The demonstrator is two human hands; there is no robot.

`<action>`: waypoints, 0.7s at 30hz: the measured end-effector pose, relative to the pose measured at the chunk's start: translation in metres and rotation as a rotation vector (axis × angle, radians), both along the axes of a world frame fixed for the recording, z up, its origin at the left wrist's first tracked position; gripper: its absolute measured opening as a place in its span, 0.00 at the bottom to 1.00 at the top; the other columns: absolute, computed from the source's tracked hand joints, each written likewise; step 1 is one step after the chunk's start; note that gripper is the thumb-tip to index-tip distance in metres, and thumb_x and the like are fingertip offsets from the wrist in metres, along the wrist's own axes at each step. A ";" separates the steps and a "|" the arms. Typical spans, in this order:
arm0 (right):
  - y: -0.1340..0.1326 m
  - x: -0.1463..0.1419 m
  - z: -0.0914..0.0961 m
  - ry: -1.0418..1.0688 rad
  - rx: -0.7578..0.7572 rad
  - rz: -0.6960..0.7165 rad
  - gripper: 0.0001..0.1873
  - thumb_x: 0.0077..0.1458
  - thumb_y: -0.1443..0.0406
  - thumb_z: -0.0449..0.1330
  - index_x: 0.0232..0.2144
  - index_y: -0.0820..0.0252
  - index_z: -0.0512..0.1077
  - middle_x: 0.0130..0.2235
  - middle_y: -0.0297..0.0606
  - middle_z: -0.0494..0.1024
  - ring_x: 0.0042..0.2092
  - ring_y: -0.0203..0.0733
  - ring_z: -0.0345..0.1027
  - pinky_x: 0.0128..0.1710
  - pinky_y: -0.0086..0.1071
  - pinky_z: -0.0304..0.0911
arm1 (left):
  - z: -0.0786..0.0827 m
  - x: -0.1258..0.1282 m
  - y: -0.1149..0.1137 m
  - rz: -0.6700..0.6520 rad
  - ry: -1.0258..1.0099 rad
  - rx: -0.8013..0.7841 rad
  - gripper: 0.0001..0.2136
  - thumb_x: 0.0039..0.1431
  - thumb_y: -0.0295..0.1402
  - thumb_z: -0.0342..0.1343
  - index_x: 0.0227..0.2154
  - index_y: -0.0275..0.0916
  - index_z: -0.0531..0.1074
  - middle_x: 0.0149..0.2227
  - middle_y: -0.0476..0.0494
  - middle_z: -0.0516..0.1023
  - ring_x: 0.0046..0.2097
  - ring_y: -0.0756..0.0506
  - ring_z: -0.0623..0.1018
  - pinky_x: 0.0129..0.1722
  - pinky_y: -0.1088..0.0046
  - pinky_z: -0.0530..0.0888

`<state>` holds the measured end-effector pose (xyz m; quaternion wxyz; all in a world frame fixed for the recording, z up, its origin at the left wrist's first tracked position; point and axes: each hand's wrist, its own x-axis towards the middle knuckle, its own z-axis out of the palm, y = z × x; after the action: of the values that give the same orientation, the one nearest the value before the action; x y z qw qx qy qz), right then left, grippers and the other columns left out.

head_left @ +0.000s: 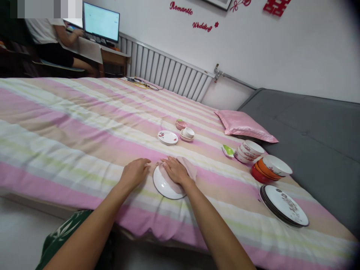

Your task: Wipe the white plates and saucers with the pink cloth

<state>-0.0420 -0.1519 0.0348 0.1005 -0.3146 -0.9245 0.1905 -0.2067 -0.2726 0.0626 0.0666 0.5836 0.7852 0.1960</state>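
A white plate (pixel 165 186) with a dark rim lies on the bed in front of me, its glossy face partly covered. My right hand (pixel 176 170) rests flat with fingers spread on a pale pink cloth (pixel 188 167), pressing it against the plate's upper right part. Just left of the plate is my left hand (pixel 136 171), its fingers loosely bent and apart, with nothing seen in it. A small gap separates it from the rim. Beyond the plate sit a stack of small floral plates (pixel 168 137) and small white bowls (pixel 188 133).
On the right are stacked floral bowls (pixel 249 150), larger orange and red bowls (pixel 270 168), dark-edged plates (pixel 286 205) and a green leaf-shaped dish (pixel 228 150). A pink pillow (pixel 247 125) leans near the grey headboard (pixel 306 131). Another person (pixel 47 33) sits at a desk, far left.
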 end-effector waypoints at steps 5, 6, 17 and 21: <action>0.010 0.005 -0.007 0.077 -0.031 -0.025 0.23 0.64 0.58 0.39 0.55 0.53 0.63 0.60 0.34 0.62 0.64 0.38 0.45 0.63 0.40 0.39 | 0.000 0.001 -0.001 -0.009 0.000 -0.009 0.16 0.57 0.32 0.44 0.46 0.38 0.70 0.46 0.41 0.76 0.45 0.42 0.75 0.39 0.68 0.69; 0.011 0.007 -0.009 0.095 -0.034 -0.032 0.23 0.63 0.58 0.39 0.55 0.55 0.63 0.60 0.35 0.62 0.64 0.38 0.45 0.63 0.40 0.39 | 0.000 0.001 -0.001 -0.011 0.000 -0.009 0.16 0.57 0.32 0.44 0.46 0.38 0.70 0.46 0.41 0.76 0.45 0.42 0.75 0.39 0.68 0.69; 0.005 0.031 -0.025 0.314 -0.071 -0.191 0.24 0.62 0.61 0.40 0.55 0.62 0.64 0.59 0.40 0.63 0.62 0.37 0.50 0.62 0.35 0.45 | -0.001 0.004 0.001 -0.042 -0.010 -0.012 0.16 0.58 0.33 0.44 0.46 0.37 0.70 0.46 0.41 0.76 0.45 0.41 0.75 0.39 0.67 0.69; -0.003 0.036 -0.025 0.380 -0.075 -0.247 0.23 0.62 0.62 0.40 0.54 0.61 0.65 0.58 0.38 0.65 0.61 0.36 0.52 0.61 0.34 0.47 | -0.003 0.006 0.002 -0.059 -0.015 -0.006 0.16 0.59 0.36 0.43 0.45 0.37 0.71 0.46 0.40 0.76 0.46 0.41 0.74 0.40 0.67 0.69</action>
<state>-0.0058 -0.1551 0.0094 0.2836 -0.3873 -0.8356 0.2670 -0.2011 -0.2709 0.0595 0.0800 0.6048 0.7678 0.1960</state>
